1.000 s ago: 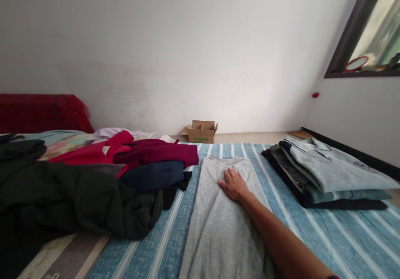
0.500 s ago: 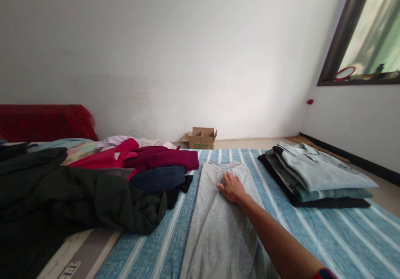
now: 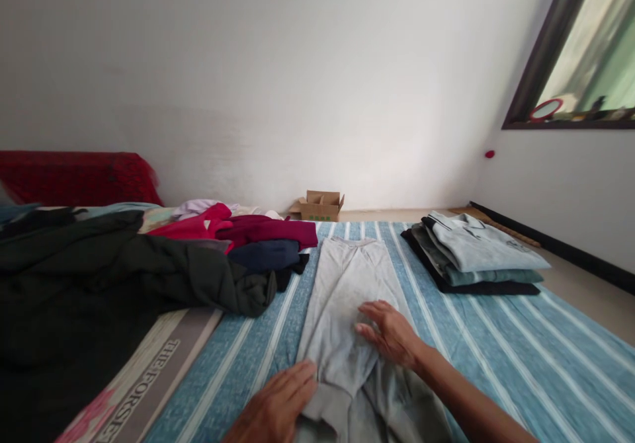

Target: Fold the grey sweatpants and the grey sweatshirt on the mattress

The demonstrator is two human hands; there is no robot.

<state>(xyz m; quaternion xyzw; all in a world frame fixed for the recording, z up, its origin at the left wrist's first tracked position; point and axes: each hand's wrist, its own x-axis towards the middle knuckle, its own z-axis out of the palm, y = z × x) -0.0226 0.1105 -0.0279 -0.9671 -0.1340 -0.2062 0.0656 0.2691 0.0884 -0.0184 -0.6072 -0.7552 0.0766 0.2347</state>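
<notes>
A light grey shirt (image 3: 347, 284), narrowed lengthwise with its neckline at the far end, lies on the blue striped bed sheet (image 3: 238, 370). Its near end is bunched and creased, with a loose folded edge. My left hand (image 3: 278, 403) rests at the shirt's near left edge, fingers stretched out and close together; its thumb is hidden. Over the right side of the shirt is my right hand (image 3: 389, 334), its fingers extended and thumb apart, holding nothing. Whether its fingertips touch the cloth I cannot tell.
A neat stack of folded clothes (image 3: 486, 251) lies to the right. On the left are a dark green garment (image 3: 198, 278) and a loose pile with a maroon garment (image 3: 272, 231). Beyond the bed stand a cardboard box (image 3: 320, 205) and the white wall (image 3: 297, 86).
My right hand has drawn back toward me from near the neckline. My left hand has come into view at the shirt's near left edge. The camera view has shifted slightly.
</notes>
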